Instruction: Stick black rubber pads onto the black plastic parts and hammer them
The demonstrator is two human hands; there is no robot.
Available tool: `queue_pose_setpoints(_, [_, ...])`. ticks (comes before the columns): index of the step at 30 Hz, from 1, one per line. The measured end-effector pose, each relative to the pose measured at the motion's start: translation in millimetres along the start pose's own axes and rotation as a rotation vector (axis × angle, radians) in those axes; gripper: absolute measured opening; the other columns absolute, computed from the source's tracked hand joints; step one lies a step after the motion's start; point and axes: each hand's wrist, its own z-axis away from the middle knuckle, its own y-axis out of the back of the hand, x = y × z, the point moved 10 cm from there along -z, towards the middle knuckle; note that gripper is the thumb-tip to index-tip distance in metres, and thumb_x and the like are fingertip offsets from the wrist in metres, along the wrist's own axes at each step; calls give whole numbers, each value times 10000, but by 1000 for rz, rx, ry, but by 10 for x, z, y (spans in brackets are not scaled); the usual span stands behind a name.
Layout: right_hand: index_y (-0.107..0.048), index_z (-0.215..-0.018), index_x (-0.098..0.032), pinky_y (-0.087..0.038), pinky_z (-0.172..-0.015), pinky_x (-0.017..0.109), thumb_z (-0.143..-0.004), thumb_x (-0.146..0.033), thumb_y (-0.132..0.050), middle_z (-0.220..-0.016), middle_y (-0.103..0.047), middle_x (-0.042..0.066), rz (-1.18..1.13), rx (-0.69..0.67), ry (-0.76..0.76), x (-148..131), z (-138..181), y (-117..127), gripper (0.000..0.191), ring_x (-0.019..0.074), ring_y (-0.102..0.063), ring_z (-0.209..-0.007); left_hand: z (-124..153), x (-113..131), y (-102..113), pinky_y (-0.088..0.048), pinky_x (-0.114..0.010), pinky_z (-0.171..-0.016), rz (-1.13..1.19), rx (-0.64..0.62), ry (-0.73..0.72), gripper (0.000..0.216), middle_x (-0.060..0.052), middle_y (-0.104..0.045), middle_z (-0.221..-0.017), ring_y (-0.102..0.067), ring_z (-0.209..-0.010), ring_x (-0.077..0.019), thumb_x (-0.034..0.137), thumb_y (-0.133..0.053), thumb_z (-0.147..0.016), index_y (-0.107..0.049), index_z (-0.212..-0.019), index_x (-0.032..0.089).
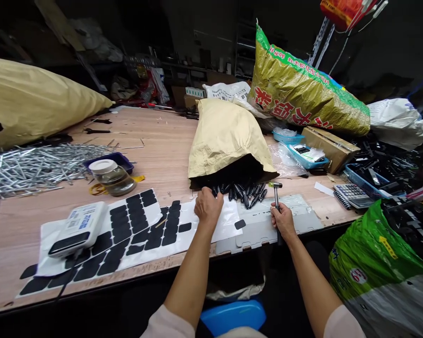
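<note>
My right hand (283, 220) is wrapped round the handle of a small hammer (276, 193), its head up and a yellowish-green face on one end. The hammer stands over a grey plate (264, 226) at the table's front edge. My left hand (208, 204) is closed in front of the open mouth of a tan sack (229, 136). What its fingers hold, if anything, is hidden. Several black tapered pieces (246, 193) lie loose at the sack's mouth, just right of my left hand. A black adhesive pad (239, 224) rests on the plate's left part.
White sheets of black pads (172, 225), a white device (79, 228) and a jar (113, 177) lie to the left, near piled metal rods (38, 166). On the right are a calculator (353, 195), blue baskets (308, 157) and a green sack (366, 253).
</note>
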Motion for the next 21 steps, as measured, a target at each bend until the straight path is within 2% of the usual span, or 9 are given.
queue_pose_setpoints(2, [-573, -982, -176, -314, -305, 166, -728, -397, -674, -553, -510, -88, -2, -3, -1, 5, -2, -2, 352, 76, -440, -372, -89, -125, -106, -480, -405, -778, -57, -83, 44, 314, -196, -657, -1150, -631, -1050, -351, 355, -585, -873, -629, -1097, 139])
queue_pose_setpoints(5, [-573, -980, -176, -318, -303, 169, -720, -392, -674, -546, -513, -90, -4, 7, -3, 0, 1, 7, 353, 77, -439, -368, -20, -313, -146, -480, -396, -777, -97, -158, 71, 262, -174, -684, -1118, -645, -1029, -346, 356, -587, -868, -674, -1022, 163])
queue_pose_setpoints(9, [-575, -967, -177, -317, -299, 172, -715, -384, -665, -535, -509, -93, -6, 11, -9, -24, 9, 3, 338, 78, -435, -361, 203, -451, 129, -462, -357, -741, -28, -43, 56, 232, -103, -719, -989, -655, -938, -300, 369, -611, -845, -693, -983, 203])
queue_pose_setpoints(11, [-577, -963, -177, -312, -298, 171, -713, -379, -660, -534, -509, -93, -5, 10, -10, -35, 12, -3, 331, 79, -437, -363, 319, -358, 198, -453, -324, -715, 92, -14, -54, 239, -56, -715, -929, -646, -837, -242, 380, -621, -840, -691, -1002, 219])
queue_pose_setpoints(13, [-577, -960, -177, -307, -298, 171, -710, -376, -655, -533, -508, -93, -5, 10, -8, -40, 15, -4, 329, 80, -439, -364, 432, -123, 104, -455, -294, -706, 262, -101, -257, 240, -27, -703, -913, -616, -767, -189, 371, -621, -844, -691, -1022, 225])
queue_pose_setpoints(16, [-578, -973, -175, -308, -305, 169, -715, -374, -656, -536, -509, -93, -8, 14, 5, -36, 17, 9, 334, 80, -442, -369, 576, 212, -197, -465, -283, -743, 395, -312, -518, 208, -24, -689, -935, -597, -815, -177, 320, -638, -828, -709, -998, 225])
queue_pose_setpoints(18, [-579, -986, -174, -316, -310, 169, -724, -376, -658, -537, -511, -93, -10, 17, 11, -22, 16, 20, 341, 82, -447, -373, 587, 276, -423, -461, -298, -768, 336, -406, -564, 179, -25, -680, -913, -593, -867, -194, 276, -671, -788, -726, -951, 227])
queue_pose_setpoints(21, [-581, -990, -173, -321, -313, 170, -730, -387, -665, -543, -510, -92, -13, 16, 16, -11, 8, 27, 347, 81, -446, -375, 538, 247, -615, -450, -319, -794, 246, -420, -567, 181, -23, -665, -895, -584, -904, -211, 276, -697, -769, -736, -941, 235])
